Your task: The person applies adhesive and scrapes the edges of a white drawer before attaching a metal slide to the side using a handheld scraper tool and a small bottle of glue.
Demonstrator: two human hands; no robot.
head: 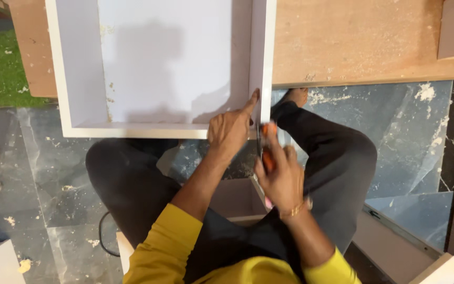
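Closed right hand [281,176] grips an orange-handled tool [267,147] at the white box [264,63].

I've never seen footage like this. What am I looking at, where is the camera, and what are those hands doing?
There is no machine here: a person wears a camera on the head, so you look down at their own arms in yellow sleeves and their legs in dark trousers. A white, open, box-shaped wooden frame lies partly on a bare plywood board. The left hand presses on the frame's near right corner, forefinger stretched along its edge. The right hand grips an orange-handled tool pointed at that corner; its tip is blurred. The dark floor below is littered with sawdust.
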